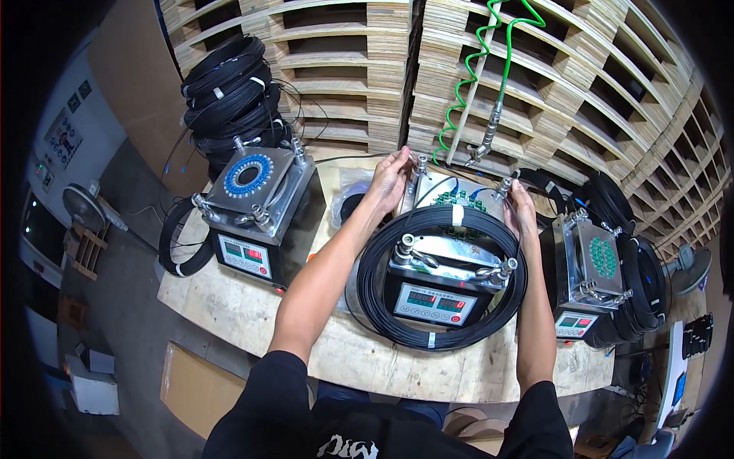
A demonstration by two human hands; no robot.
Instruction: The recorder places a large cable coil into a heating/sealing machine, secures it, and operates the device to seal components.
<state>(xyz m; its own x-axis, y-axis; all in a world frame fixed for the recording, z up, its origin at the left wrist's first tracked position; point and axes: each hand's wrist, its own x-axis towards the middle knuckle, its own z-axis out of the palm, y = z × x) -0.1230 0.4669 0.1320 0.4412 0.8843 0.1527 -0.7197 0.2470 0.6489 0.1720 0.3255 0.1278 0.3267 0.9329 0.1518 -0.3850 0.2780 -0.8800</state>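
Observation:
In front of me stands the middle bench machine (pixel 428 304), a metal block with a digital front panel. Its top plate holds a ring of green connectors (pixel 468 200), with thin black leads running to it. A large coil of black cable (pixel 367 287), bound with white ties, hangs around the machine's front, tilted toward me. My left hand (pixel 390 183) is closed at the far left corner clamp (pixel 420 164). At the far right corner clamp (pixel 505 187), my right hand (pixel 524 208) is closed too, its fingertips partly hidden. The near clamps (pixel 407 245) are untouched.
A left machine (pixel 245 249) carries a blue connector ring; a right machine (pixel 581 294) has green connectors. Black cable coils (pixel 229 92) are stacked behind the left one, more at far right. A green air hose (pixel 508 57) hangs before wooden pallets (pixel 321 69). The wooden table (pixel 352 375) has a curved-looking front edge.

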